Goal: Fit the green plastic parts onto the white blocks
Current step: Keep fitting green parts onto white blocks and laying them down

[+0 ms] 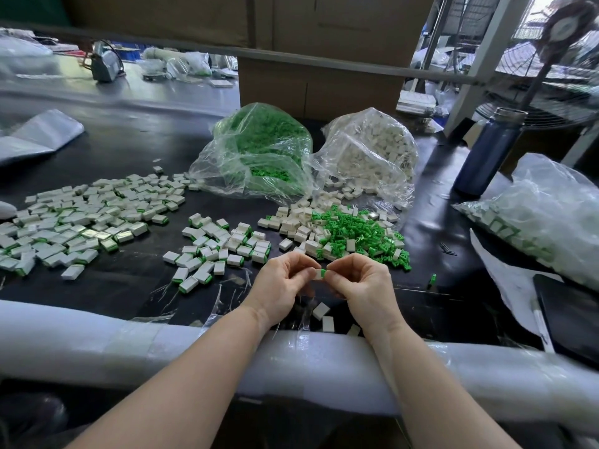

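My left hand (281,283) pinches a small white block (315,274) above the table's near edge. My right hand (359,281) pinches a green plastic part (322,272) that touches the block's right end. Just beyond the hands lies a loose heap of green parts (356,233) mixed with bare white blocks (296,222). Fitted blocks with green ends lie in a small pile (220,247) to the left and a wide spread (81,218) at far left. Three white blocks (321,311) rest under my wrists.
A clear bag of green parts (262,150) and a bag of white blocks (372,150) stand behind the heaps. A blue bottle (486,153), another filled bag (544,218) and a dark tablet (570,315) are at right. White foam padding (129,338) lines the table's near edge.
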`<state>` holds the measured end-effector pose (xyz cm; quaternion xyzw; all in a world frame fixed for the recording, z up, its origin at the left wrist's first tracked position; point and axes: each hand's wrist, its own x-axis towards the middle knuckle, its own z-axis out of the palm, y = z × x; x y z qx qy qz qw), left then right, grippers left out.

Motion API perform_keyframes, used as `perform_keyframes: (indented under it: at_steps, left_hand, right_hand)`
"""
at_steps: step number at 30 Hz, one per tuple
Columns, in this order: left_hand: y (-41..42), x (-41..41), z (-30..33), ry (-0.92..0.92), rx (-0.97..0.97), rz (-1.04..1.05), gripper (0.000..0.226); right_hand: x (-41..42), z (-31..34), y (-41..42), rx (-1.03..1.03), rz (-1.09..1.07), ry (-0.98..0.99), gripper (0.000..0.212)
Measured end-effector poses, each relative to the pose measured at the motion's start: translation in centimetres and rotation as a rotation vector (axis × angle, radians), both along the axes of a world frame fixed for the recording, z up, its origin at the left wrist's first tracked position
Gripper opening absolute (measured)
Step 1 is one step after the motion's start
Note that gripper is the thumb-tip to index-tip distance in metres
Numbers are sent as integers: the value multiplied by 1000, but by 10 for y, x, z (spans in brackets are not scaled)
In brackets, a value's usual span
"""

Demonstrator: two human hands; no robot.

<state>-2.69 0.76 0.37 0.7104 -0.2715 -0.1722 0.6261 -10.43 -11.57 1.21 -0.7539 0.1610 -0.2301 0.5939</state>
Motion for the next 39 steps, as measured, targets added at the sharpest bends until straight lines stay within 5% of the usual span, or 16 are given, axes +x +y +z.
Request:
perform_keyframes:
  at_steps: [39]
  left_hand:
    - [1, -4, 2, -139, 85, -79, 16]
  right_hand:
    - [1, -2, -3, 153, 73, 9, 12]
